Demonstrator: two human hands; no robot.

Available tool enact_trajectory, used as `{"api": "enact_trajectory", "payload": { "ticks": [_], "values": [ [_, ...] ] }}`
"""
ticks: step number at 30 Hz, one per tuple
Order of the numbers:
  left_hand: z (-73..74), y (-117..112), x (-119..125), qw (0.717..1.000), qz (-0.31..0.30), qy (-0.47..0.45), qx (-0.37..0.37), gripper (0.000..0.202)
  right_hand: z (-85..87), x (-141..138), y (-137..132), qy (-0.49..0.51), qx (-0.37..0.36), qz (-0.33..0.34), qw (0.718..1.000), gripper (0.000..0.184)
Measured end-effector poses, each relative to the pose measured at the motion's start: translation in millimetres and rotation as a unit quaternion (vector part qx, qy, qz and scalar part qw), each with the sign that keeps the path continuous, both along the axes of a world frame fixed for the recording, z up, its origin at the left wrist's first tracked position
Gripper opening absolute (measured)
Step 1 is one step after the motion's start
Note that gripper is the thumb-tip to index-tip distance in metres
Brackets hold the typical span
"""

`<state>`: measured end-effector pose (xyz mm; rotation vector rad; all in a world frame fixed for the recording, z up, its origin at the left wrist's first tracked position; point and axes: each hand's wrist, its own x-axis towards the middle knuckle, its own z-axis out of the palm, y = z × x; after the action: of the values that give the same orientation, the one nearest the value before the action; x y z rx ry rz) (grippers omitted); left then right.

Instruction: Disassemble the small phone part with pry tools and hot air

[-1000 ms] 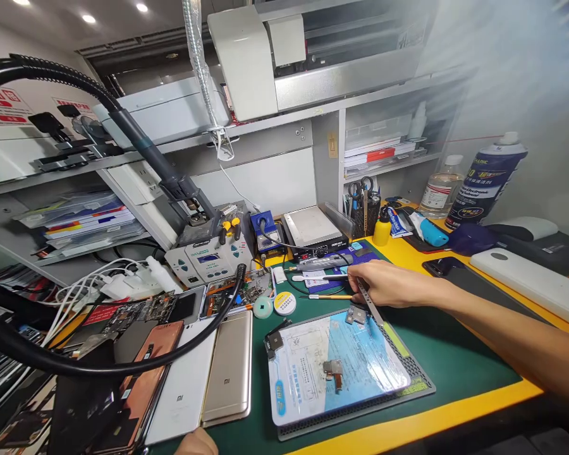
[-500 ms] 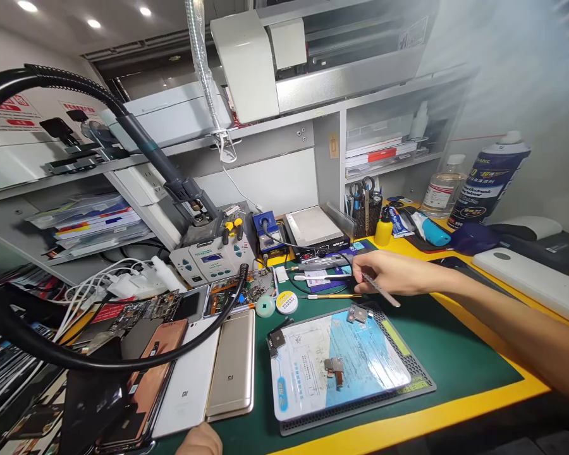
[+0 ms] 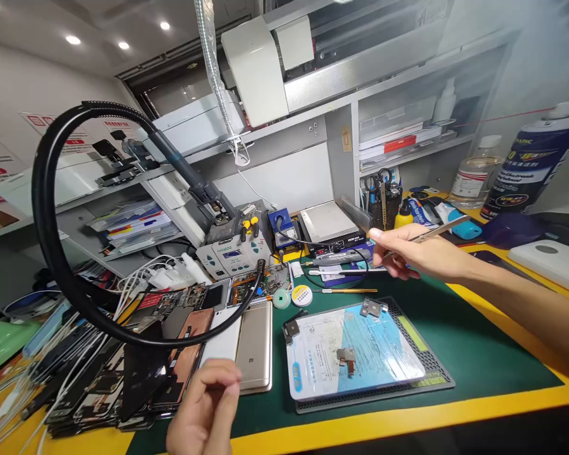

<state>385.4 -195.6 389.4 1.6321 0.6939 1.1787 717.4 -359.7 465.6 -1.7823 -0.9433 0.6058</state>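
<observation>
Tweezers (image 3: pixel 436 230) in right hand (image 3: pixel 415 256)

Bright, even light from ceiling spots (image 3: pixel 73 40) top left. Glare on plastic sheet (image 3: pixel 360 354). Wide-angle bending at edges; right edge hazy, smeared.

The right hand (image 3: pixel 417 253) now holds the tweezers (image 3: pixel 436 229) lifted off the mat, their tips pointing away behind it. The left hand (image 3: pixel 203 411) rises into view, fingers curled.
</observation>
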Motion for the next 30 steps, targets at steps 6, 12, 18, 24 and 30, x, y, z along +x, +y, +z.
{"api": "enact_trajectory", "payload": {
  "ticks": [6,12,18,24,30],
  "values": [
    [68.2,46,53,0.94,-0.077,0.278,0.182,0.02,-8.8,0,3,0.012,0.046,-0.042,0.998,0.065],
    [62.3,84,126,0.883,-0.21,0.381,0.176,0.013,-7.9,-2,5,0.011,0.055,-0.038,0.998,0.049],
    [35.6,89,137,0.861,-0.293,0.381,0.166,0.028,-9.7,0,5,0.05,0.069,-0.018,0.996,0.036],
    [25.3,94,135,0.863,-0.301,0.372,0.16,0.04,-11.3,-7,4,0.049,0.043,-0.007,0.998,0.033],
    [23.2,90,135,0.864,-0.306,0.367,0.155,0.039,-15.8,-9,3,0.059,0.032,0.011,0.998,0.035]
  ]
}}
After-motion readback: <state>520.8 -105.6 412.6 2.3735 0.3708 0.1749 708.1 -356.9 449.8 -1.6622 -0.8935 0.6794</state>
